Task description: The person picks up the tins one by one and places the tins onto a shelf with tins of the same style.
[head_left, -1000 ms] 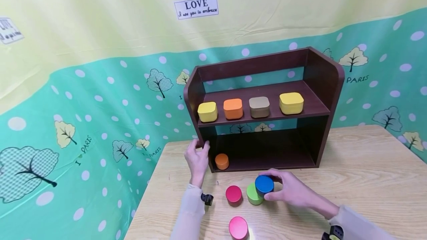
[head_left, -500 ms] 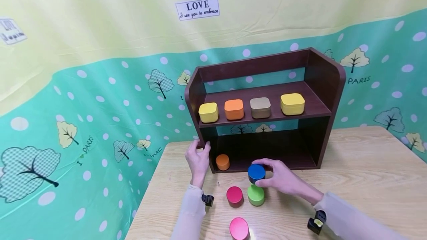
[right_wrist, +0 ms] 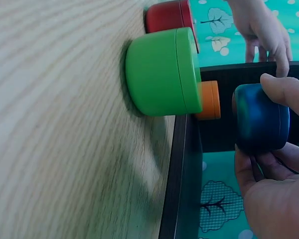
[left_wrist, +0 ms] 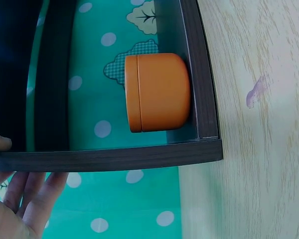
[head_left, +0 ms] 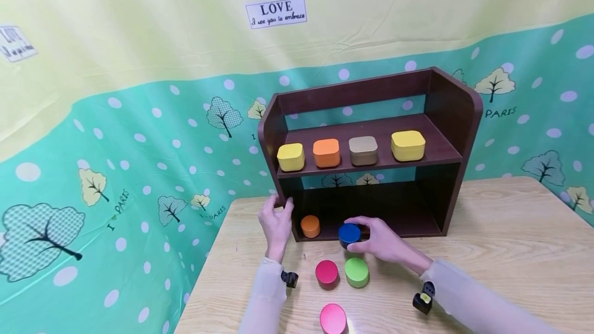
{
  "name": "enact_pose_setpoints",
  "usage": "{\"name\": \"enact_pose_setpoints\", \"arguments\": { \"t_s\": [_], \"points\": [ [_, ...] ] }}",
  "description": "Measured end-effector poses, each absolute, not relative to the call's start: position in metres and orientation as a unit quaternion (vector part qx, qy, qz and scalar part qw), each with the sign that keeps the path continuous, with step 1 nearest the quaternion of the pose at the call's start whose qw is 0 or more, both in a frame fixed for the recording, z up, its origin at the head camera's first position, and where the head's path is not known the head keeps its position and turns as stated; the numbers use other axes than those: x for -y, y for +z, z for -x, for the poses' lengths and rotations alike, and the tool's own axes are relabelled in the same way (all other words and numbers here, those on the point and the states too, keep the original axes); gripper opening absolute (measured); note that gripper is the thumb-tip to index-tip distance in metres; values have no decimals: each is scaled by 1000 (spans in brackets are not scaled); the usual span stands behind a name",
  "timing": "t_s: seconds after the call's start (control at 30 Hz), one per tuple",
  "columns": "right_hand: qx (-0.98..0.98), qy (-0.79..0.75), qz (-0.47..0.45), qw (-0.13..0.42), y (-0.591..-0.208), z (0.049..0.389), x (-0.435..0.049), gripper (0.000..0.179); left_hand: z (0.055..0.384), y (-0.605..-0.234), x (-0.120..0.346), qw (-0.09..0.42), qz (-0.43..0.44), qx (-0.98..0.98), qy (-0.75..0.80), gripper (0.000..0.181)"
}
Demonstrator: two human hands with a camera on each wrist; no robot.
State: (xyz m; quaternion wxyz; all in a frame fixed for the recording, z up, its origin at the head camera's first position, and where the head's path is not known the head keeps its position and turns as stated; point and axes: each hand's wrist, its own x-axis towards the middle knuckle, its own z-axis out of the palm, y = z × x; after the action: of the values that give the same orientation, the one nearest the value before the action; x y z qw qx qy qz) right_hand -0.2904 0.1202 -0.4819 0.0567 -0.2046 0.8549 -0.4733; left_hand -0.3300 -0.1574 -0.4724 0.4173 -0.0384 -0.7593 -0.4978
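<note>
Between thumb and fingers, my right hand holds a round blue tin, raised off the table in front of the lower shelf. The right wrist view shows the blue tin turned sideways in that grip. My left hand grips the left side panel of the dark brown shelf unit, its thumb inside and fingers outside in the left wrist view. A round orange tin stands at the left end of the lower shelf, near that panel. A green tin and a red tin stand on the table before the shelf.
On the upper shelf stand a yellow box, an orange box, a grey-brown box and another yellow box. A pink tin sits at the near edge of view. Patterned cloth hangs behind the wooden table.
My right hand has carried the blue tin forward and left, from over the green tin toward the lower shelf. The left hand stays on the side panel.
</note>
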Motion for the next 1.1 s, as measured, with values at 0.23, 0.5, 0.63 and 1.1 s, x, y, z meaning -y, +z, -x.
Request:
{"name": "enact_pose_setpoints", "arguments": {
  "t_s": [0.23,0.5,0.63,1.1],
  "points": [
    [-850,-486,191,72,-487,304,-112,60,331,-475,158,416,33,757,-503,7],
    [-847,-494,179,79,-498,316,-102,62,331,-476,159,417,32,761,-497,7],
    [-847,-496,177,73,-503,324,-96,62,332,-475,159,423,36,759,-494,7],
    [-847,-499,168,67,-517,341,-89,61,331,-474,157,420,41,758,-498,9]
  ]
}}
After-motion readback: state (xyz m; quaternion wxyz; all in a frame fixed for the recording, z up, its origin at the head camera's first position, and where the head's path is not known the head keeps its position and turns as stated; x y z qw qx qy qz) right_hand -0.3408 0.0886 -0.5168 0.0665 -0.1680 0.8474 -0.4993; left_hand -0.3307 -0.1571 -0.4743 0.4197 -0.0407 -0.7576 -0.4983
